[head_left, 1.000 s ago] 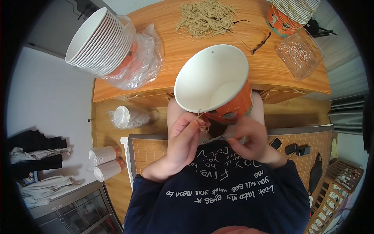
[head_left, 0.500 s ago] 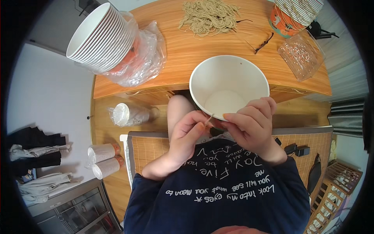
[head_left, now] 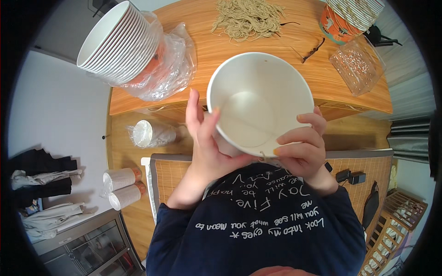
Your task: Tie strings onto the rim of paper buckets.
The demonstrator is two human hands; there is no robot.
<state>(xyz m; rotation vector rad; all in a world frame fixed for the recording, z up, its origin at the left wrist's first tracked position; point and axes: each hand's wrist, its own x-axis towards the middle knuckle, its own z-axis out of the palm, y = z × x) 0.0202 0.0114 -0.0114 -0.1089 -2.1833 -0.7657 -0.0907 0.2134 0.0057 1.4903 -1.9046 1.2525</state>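
A white paper bucket [head_left: 262, 99] tilts over my lap, its mouth turned up and toward me. My right hand [head_left: 304, 149] grips its near right rim, fingertips inside. At its left side my left hand [head_left: 207, 142] holds the wall, a fingertip at the rim and the thumb stretched low along the near side; two fingers stand away from it. A short piece of twine [head_left: 262, 156] pokes through the near rim, beside my right fingertips. A small hole shows in the far rim. The outside of the bucket is mostly hidden.
On the wooden table [head_left: 198, 60] lie a tangled twine heap [head_left: 248, 18], eyeglasses [head_left: 314, 50] and a clear tray of small beads [head_left: 357, 66]. Stacked buckets [head_left: 122, 43] in plastic stand left; an orange bucket stack [head_left: 343, 23] with twine stands right. Wrapped stacks [head_left: 124, 195] rest on the floor.
My left hand has let go of the twine end and moved up to the bucket's left side. The bucket has turned and shifted slightly left, with the twine now at the near rim.
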